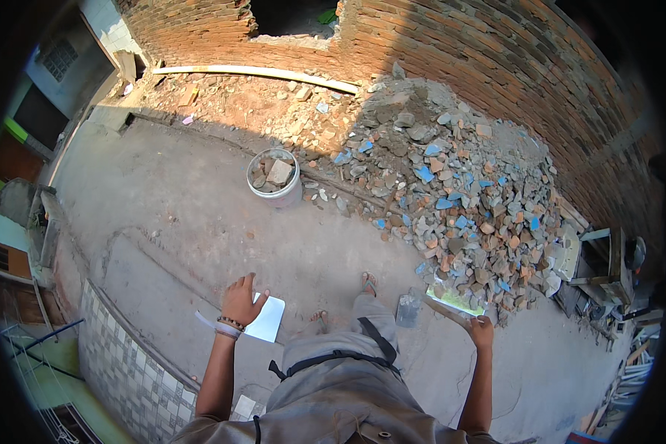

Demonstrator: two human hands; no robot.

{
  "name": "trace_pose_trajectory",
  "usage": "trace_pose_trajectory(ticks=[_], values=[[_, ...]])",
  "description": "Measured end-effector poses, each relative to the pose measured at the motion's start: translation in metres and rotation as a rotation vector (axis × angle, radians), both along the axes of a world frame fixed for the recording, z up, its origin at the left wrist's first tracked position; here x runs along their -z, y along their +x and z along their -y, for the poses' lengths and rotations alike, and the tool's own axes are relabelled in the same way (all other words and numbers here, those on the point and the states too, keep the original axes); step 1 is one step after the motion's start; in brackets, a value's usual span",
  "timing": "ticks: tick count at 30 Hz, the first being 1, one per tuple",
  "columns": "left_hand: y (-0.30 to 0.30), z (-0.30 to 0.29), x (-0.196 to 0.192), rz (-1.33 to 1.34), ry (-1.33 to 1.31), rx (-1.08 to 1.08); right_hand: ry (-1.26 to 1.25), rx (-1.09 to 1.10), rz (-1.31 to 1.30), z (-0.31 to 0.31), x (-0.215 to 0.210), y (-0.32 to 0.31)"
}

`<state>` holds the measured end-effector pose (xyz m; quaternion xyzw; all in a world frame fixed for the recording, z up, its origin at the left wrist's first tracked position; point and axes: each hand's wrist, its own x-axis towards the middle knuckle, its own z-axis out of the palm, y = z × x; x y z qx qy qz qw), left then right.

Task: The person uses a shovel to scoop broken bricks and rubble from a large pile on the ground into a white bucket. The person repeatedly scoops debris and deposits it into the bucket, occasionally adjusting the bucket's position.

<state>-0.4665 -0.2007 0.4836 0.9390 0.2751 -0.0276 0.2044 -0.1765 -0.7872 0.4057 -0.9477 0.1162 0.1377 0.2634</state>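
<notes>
My left hand [240,302] is open, palm down and fingers apart, with bead bracelets and a pale band at the wrist. A bright white rectangular sheet [267,320] shows beside its thumb; I cannot tell whether the two touch. On the right, my right hand [482,331] is closed around the near end of a hoe's wooden handle [451,314]. The grey, flat blade [408,311] is at the handle's other end, low over the concrete. A green and white flat piece [456,300] lies just beyond the handle, at the rubble's edge.
A white bucket [292,196] filled with broken masonry stands ahead. A large rubble heap [459,192] with blue-painted chunks leans toward the brick wall [451,44] at the right. A long pale pipe [259,71] lies along the wall. Worn wooden furniture [607,259] stands far right.
</notes>
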Motion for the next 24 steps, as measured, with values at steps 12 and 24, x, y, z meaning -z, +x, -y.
trace_pose_trajectory(ticks=[12,24], values=[[-0.007,0.091,0.183,-0.675,-0.606,-0.471,-0.375,-0.139,-0.713,0.121,0.161,0.104],[0.009,0.135,0.166,-0.545,-0.93,-1.006,0.386,0.301,-1.271,0.068,0.234,0.116]])
